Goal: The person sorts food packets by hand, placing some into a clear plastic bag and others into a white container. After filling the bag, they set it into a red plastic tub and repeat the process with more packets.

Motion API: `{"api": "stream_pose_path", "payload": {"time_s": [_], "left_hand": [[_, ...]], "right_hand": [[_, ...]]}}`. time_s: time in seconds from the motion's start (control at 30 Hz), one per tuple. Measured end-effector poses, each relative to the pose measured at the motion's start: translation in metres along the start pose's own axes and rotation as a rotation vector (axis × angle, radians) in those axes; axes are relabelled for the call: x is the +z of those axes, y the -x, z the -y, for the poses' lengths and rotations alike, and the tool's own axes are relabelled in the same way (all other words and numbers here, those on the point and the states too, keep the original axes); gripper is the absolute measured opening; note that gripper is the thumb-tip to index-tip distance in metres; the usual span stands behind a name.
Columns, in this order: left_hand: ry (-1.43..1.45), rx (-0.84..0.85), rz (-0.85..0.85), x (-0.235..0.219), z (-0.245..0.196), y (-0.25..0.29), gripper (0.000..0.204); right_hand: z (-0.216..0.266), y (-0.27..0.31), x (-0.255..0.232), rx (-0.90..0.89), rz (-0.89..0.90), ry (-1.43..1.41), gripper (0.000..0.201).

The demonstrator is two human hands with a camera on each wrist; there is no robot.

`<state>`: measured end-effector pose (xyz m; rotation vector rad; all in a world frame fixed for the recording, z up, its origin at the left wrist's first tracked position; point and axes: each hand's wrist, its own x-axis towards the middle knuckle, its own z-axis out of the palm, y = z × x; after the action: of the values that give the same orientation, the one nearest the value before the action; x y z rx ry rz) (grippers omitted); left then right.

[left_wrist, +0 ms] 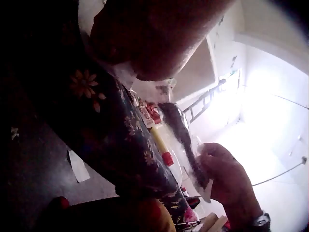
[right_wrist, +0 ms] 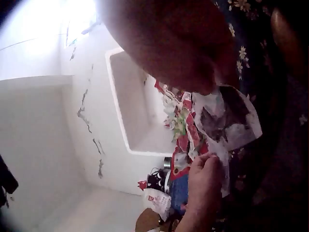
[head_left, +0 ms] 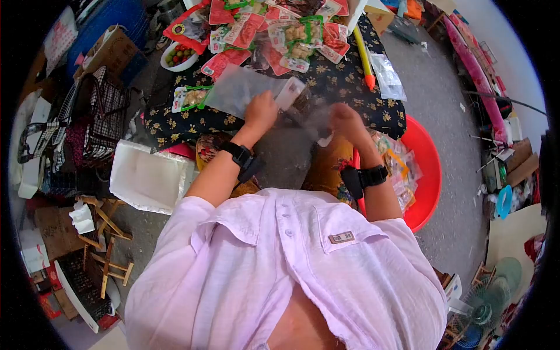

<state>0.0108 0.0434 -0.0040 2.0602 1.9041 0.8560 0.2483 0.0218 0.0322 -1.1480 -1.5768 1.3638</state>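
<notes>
Over the front of the flower-patterned table, my left hand (head_left: 261,112) pinches a frosted clear plastic bag (head_left: 236,88) with its fingers curled. To the right, my right hand (head_left: 348,121) grips the edge of clear plastic with a dark filling (head_left: 300,106), which hangs between the two hands. A small pale label (head_left: 290,93) shows near the filling. In the left wrist view the dark filling (left_wrist: 177,124) runs as a long strip toward the pinching right hand (left_wrist: 229,176). From the right wrist, the left hand (right_wrist: 205,176) holds whitish plastic; the right fingertips are dark and partly hidden.
Red and green snack packets (head_left: 245,32) pile up at the table's back, beside a white bowl of small fruits (head_left: 179,56). One green packet (head_left: 192,98) lies at left. A red basin (head_left: 429,175) of packets stands right, a white foam box (head_left: 146,178) left.
</notes>
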Motion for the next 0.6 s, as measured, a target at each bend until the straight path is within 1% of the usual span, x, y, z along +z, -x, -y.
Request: {"api": "stream_pose_path", "payload": {"time_s": [0.1, 0.17, 0.23, 0.27, 0.37, 0.4, 0.43, 0.5, 0.57, 0.6], "left_hand": [[0.035, -0.019, -0.015, -0.001, -0.002, 0.001, 0.017], [0.032, -0.003, -0.029, 0.0, -0.002, 0.003, 0.017], [-0.006, -0.055, 0.052, -0.008, -0.013, 0.006, 0.018], [-0.025, -0.08, 0.092, -0.011, -0.018, 0.007, 0.018], [-0.016, -0.027, 0.044, -0.011, -0.02, 0.009, 0.018], [-0.032, -0.013, 0.067, -0.011, -0.021, 0.009, 0.018], [-0.047, 0.001, 0.091, -0.011, -0.022, 0.009, 0.018], [-0.036, 0.054, 0.114, -0.01, -0.024, 0.012, 0.018], [0.015, 0.136, 0.113, -0.007, -0.024, 0.015, 0.017], [0.009, 0.142, 0.11, -0.005, -0.023, 0.015, 0.017]], "right_hand": [[0.009, 0.0, 0.002, 0.104, 0.066, 0.125, 0.019], [0.012, -0.004, 0.003, 0.089, 0.1, 0.203, 0.018], [0.01, -0.01, 0.0, 0.061, 0.154, 0.25, 0.018], [0.004, -0.016, -0.001, 0.04, 0.194, 0.258, 0.018], [-0.034, -0.044, -0.007, -0.065, 0.309, 0.304, 0.019], [-0.033, -0.047, -0.007, -0.035, 0.303, 0.283, 0.019], [-0.023, -0.048, -0.002, -0.006, 0.297, 0.263, 0.019], [0.002, -0.049, 0.011, 0.196, 0.196, 0.141, 0.018], [0.008, -0.056, 0.024, 0.289, 0.142, 0.16, 0.016], [0.01, -0.06, 0.03, 0.335, 0.115, 0.17, 0.017]]}}
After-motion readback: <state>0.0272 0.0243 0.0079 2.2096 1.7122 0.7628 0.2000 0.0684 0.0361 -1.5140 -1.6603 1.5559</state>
